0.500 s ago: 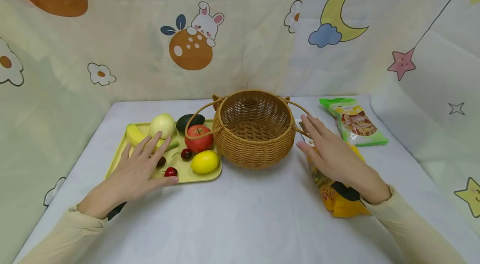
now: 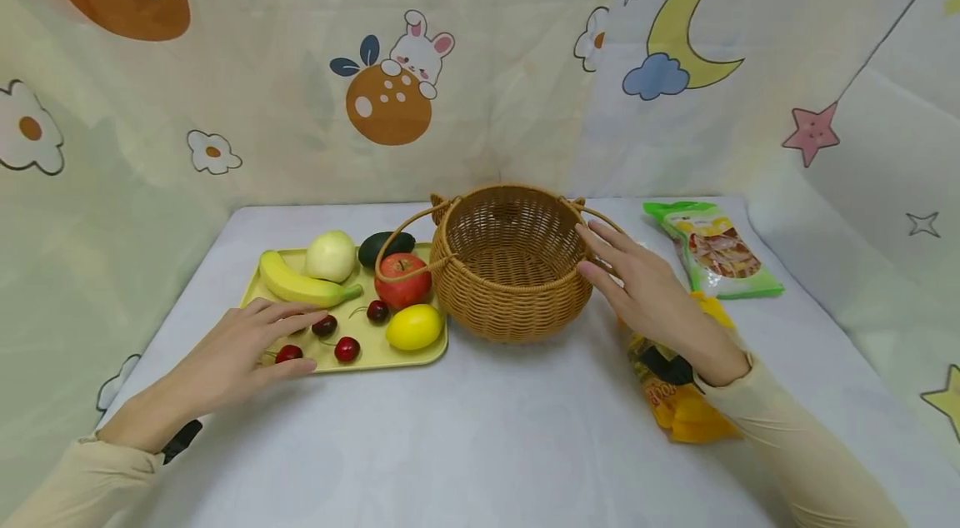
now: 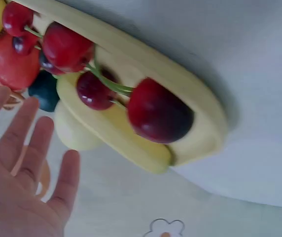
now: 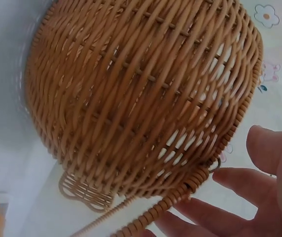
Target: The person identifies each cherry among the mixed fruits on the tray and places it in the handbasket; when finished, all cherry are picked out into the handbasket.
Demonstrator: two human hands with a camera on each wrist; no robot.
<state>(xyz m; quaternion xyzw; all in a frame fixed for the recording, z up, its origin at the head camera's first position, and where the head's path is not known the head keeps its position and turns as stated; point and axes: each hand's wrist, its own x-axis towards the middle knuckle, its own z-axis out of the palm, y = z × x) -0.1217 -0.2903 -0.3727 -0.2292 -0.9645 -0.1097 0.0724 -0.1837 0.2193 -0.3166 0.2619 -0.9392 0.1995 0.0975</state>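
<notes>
A brown wicker basket [image 2: 513, 303] stands mid-table, its two handles folded outward. My right hand [image 2: 648, 291] is at its right rim, fingers extended; in the right wrist view the fingers [image 4: 244, 187] overlap the right handle [image 4: 153, 212]. My left hand [image 2: 240, 349] hovers with fingers stretched over the front left of the yellow tray [image 2: 408, 360], holding nothing. On the tray lie a banana [image 2: 300, 286], several dark red cherries [image 3: 160, 111], a lemon [image 2: 415, 326], a red apple [image 2: 403, 282], a dark green avocado-like fruit [image 2: 386, 247] and a pale round fruit [image 2: 330, 256].
To the right lies a yellow-orange snack bag [image 2: 693, 420], partly under my right forearm. Behind it is a green and white snack pack [image 2: 720, 253]. A printed cloth backdrop [image 2: 510, 95] rises at the table's far edge. The left handle overhangs the apple.
My left hand has drawn back left and toward me, uncovering the banana and more cherries. My right hand has moved left to the basket's rim. The view has shifted slightly.
</notes>
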